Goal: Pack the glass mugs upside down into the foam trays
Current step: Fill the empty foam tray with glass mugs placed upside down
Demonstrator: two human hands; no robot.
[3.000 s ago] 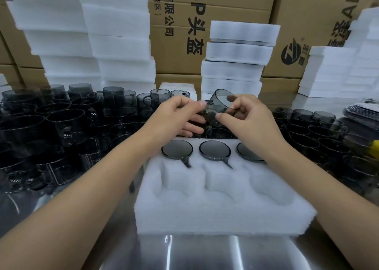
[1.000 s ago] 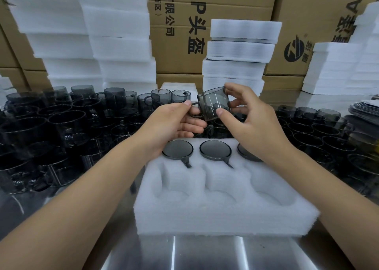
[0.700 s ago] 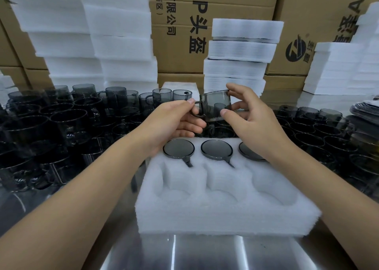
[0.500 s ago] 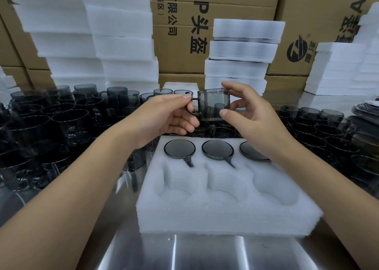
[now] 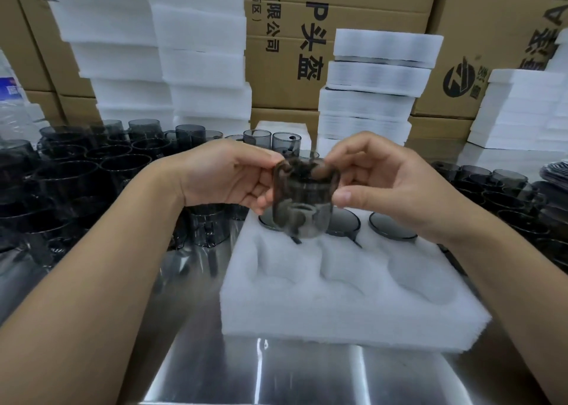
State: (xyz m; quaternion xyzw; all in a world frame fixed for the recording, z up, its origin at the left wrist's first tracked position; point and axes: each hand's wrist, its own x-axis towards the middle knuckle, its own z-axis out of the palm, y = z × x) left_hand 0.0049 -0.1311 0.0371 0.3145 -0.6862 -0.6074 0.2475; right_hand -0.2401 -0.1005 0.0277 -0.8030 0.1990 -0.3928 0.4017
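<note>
Half a second ago we held the mug [image 5: 304,198] high and upright. Now it is lower, just over the back left of the tray [image 5: 338,306], and it looks blurry, so we cannot tell which way it points. Our left hand [image 5: 227,177] and right hand [image 5: 390,183] hold it, one on each side, fingers [image 5: 347,147] curled tight on the glass. We count one mug in our hands, three packed mugs [image 5: 392,227] upside down in the back row, three empty holes [image 5: 430,284] in front, and one tray on the counter [image 5: 276,374]. Loose mugs [image 5: 92,174] on both sides are too many to count.
</note>
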